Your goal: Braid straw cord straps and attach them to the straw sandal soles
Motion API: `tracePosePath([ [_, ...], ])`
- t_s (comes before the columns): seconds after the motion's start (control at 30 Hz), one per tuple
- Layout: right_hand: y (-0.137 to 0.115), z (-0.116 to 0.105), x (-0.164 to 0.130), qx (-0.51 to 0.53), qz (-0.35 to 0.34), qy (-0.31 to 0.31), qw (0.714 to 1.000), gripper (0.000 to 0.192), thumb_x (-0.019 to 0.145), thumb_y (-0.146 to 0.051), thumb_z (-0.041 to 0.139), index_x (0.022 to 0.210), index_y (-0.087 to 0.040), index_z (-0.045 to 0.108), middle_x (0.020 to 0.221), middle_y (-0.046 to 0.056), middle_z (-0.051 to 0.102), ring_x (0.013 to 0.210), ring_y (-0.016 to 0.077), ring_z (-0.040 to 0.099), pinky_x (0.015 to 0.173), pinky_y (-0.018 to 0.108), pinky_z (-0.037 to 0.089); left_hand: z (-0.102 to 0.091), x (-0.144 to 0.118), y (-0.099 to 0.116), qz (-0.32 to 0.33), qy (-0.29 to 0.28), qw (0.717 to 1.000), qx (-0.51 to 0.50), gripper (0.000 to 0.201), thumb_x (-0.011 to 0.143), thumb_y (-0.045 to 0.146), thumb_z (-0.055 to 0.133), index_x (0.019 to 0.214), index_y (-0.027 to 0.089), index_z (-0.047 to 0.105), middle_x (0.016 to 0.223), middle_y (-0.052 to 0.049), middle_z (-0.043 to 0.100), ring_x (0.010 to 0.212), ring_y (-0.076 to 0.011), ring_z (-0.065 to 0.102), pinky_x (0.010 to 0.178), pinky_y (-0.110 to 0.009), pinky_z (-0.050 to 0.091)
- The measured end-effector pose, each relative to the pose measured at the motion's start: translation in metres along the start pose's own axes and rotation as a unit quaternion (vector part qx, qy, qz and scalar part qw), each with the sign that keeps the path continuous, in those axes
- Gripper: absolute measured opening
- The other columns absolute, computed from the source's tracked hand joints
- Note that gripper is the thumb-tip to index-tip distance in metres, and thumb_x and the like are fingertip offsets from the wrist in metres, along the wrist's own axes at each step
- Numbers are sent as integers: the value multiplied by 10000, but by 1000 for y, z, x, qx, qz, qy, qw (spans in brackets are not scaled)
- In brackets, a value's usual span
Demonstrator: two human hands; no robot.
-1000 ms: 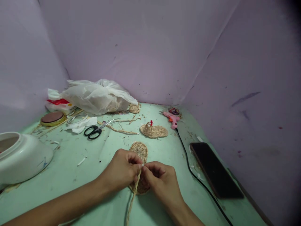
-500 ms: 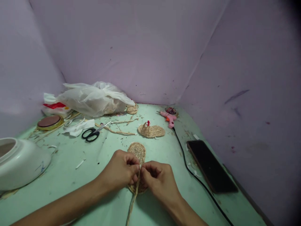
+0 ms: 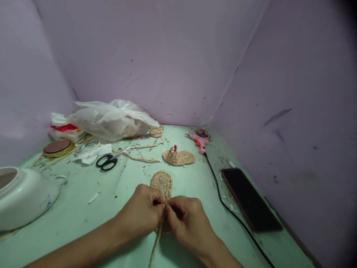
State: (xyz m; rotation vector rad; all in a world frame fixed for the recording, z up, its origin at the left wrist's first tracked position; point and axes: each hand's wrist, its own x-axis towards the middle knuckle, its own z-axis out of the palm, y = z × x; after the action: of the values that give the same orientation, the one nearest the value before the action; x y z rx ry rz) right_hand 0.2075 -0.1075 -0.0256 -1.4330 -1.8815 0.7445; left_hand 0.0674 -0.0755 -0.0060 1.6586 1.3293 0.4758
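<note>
Head view: no legible writing.

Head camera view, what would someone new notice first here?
First the two hands, left hand and right hand, pinched together over a coiled jute oval at the near middle of the green table, with a jute cord trailing toward the viewer. Behind it lies a finished jute slipper with a red bead, a pink glue gun to its right, and a dark phone by the right wall.

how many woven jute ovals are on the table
3: one under both hands, a finished one with a red bead mid-table, a small one by the plastic bag. More may hide under the bag.
</note>
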Motion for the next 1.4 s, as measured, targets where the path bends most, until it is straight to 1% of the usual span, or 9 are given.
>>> tracePosePath([
  [0.1,2,5,-1,13,30,10,999,228,731,-168,460,554,-134,600,485,-11,504,449,80,417,426,195,271,1,1,-1,-12,-2,1000,-19,162,577,134,452,499,120,593,437,1,538,439,-98,469,410,-194,341],
  [0.23,6,10,1,56,61,12,996,228,720,-170,449,550,-130,595,471,-19,482,438,79,405,417,192,274,3,4,-4,-41,-9,996,-83,132,583,150,472,494,128,567,414,7,529,406,-100,477,398,-198,361],
  [0.33,6,9,2,78,74,5,994,235,718,-173,442,540,-132,590,478,-13,501,445,82,414,421,192,288,2,5,-5,-47,-17,992,-116,115,581,152,483,503,131,564,406,16,524,391,-96,477,400,-201,374],
  [0.57,5,6,2,111,64,-12,992,254,740,-173,443,574,-128,630,506,-5,549,455,79,431,430,184,312,1,5,-7,-50,-12,992,-115,123,576,130,477,513,123,583,413,12,541,392,-89,484,404,-195,377],
  [0.7,6,7,3,150,93,-17,984,256,750,-184,454,610,-124,659,524,8,593,461,83,471,426,172,336,-1,6,-6,-75,-34,985,-153,108,573,130,479,534,122,580,403,17,542,384,-99,504,407,-210,411],
  [0.77,5,8,3,167,96,-23,981,245,754,-200,474,633,-122,673,534,14,611,471,89,499,428,167,354,-2,7,-5,-80,-31,984,-156,101,575,133,483,544,120,578,408,16,547,389,-100,513,409,-209,417],
  [0.87,6,7,2,155,79,-16,985,249,763,-219,495,630,-122,681,526,13,611,477,92,507,434,166,365,-2,7,-3,-79,-20,986,-149,89,573,131,486,543,119,570,408,19,546,385,-96,508,405,-205,411],
  [1.17,4,10,4,62,68,26,995,260,740,-157,488,560,-129,674,490,5,604,441,74,468,406,151,320,1,11,-5,-106,-37,981,-156,102,585,168,489,563,113,572,384,25,526,365,-92,481,409,-207,389],
  [1.4,0,8,1,56,43,15,997,256,751,-159,461,621,-127,679,570,36,652,493,101,534,459,176,360,0,6,-4,-37,-5,995,-93,162,615,184,485,508,115,586,410,14,521,398,-91,457,415,-200,344],
])
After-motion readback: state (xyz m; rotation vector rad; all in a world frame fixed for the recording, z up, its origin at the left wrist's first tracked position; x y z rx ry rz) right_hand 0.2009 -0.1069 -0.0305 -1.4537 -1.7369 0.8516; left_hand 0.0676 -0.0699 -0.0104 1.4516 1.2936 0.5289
